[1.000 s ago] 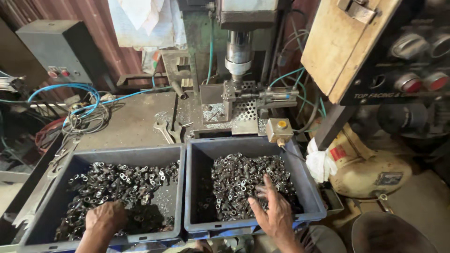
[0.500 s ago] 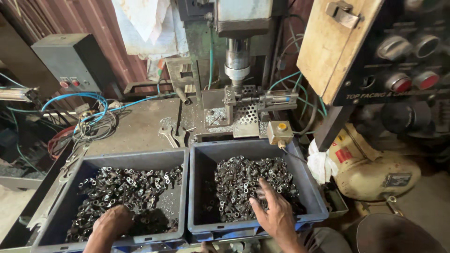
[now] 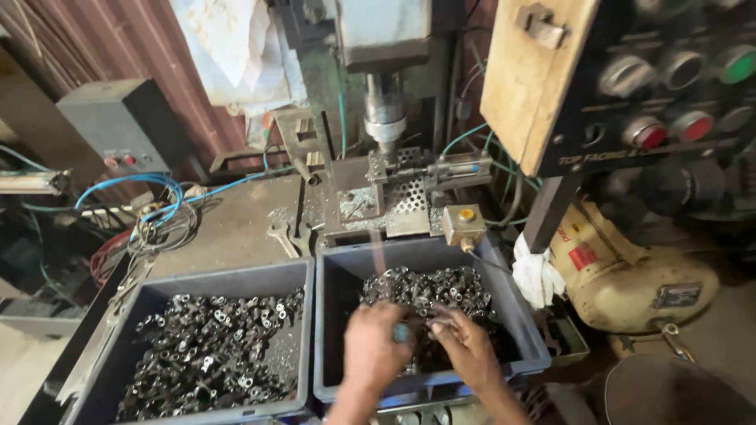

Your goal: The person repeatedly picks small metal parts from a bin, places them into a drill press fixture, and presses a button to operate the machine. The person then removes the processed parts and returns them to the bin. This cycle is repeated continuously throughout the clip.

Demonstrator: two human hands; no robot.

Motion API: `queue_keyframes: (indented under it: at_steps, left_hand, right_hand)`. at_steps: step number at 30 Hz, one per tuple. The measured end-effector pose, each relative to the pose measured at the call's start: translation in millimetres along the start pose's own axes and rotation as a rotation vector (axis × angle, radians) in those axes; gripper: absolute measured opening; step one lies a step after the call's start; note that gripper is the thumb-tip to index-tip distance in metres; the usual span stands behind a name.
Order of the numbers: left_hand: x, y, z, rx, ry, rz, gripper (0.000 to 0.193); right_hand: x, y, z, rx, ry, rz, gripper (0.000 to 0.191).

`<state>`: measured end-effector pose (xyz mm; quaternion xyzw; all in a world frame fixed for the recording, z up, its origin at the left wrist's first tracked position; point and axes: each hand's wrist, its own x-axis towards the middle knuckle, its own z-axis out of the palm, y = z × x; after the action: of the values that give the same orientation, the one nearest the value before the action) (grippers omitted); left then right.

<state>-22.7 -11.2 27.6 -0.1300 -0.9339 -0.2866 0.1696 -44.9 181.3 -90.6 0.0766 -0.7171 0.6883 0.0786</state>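
Note:
Two grey-blue plastic bins stand side by side below a drill press (image 3: 385, 110). The left bin (image 3: 224, 279) holds several small dark metal parts (image 3: 209, 354). The right bin (image 3: 409, 253) holds a heap of similar parts (image 3: 429, 287). Both my hands are over the right bin. My left hand (image 3: 370, 350) is curled, with something small and teal showing at its fingers. My right hand (image 3: 463, 346) meets it, fingers pinching a small metal part from the heap.
A perforated fixture (image 3: 394, 197) sits under the drill spindle, with a small box carrying a yellow button (image 3: 465, 224) beside it. Spanners (image 3: 285, 236) lie on the metal table. A control panel (image 3: 669, 94) and a cream motor (image 3: 630, 271) stand at right. Blue hoses (image 3: 146, 185) lie at left.
My left hand moved from the left bin across to the right bin and now meets my right hand. The view moved closer to the machine.

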Motion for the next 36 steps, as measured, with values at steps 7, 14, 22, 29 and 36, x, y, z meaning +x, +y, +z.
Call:
queue_keyframes:
  at_steps: [7, 14, 22, 29, 36]
  left_hand:
    - [8.4, 30.1, 30.9, -0.137, -0.044, 0.298, 0.066]
    - [82.3, -12.0, -28.9, 0.210, 0.065, 0.018, 0.041]
    - [194.9, 1.3, -74.4, 0.556, 0.109, 0.208, 0.016]
    - [233.6, 0.2, -49.1, 0.570, -0.031, 0.078, 0.015]
    - [178.8, -83.9, -27.1, -0.127, -0.023, -0.031, 0.020]
  right_hand:
    - [9.4, 32.9, -15.4, 0.470, 0.059, 0.058, 0.024]
    - [6.6, 16.6, 0.0, 0.223, 0.076, 0.084, 0.046]
    - [0.9, 5.3, 5.3, -0.206, 0.139, -0.028, 0.038]
    - [-4.5, -5.4, 7.2, -0.187, 0.131, 0.018, 0.040]
    - [1.5, 4.2, 4.1, 0.119, 0.078, -0.009, 0.027]
